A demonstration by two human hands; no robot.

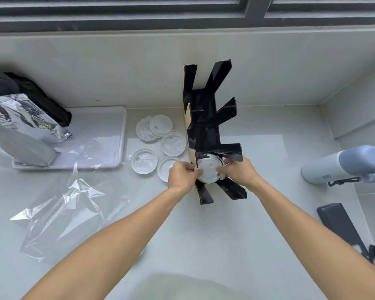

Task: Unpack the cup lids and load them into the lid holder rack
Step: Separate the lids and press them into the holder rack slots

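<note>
Head: lids (209, 169) in black rack (206, 126) btwn both hands (183, 175).

Small dark print on bottle (342, 164), too blurred to read.

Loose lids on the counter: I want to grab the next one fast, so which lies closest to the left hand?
The lid nearest the camera, right beside the left hand, which overlaps its edge. The other four lie farther left or back toward the wall.
</note>
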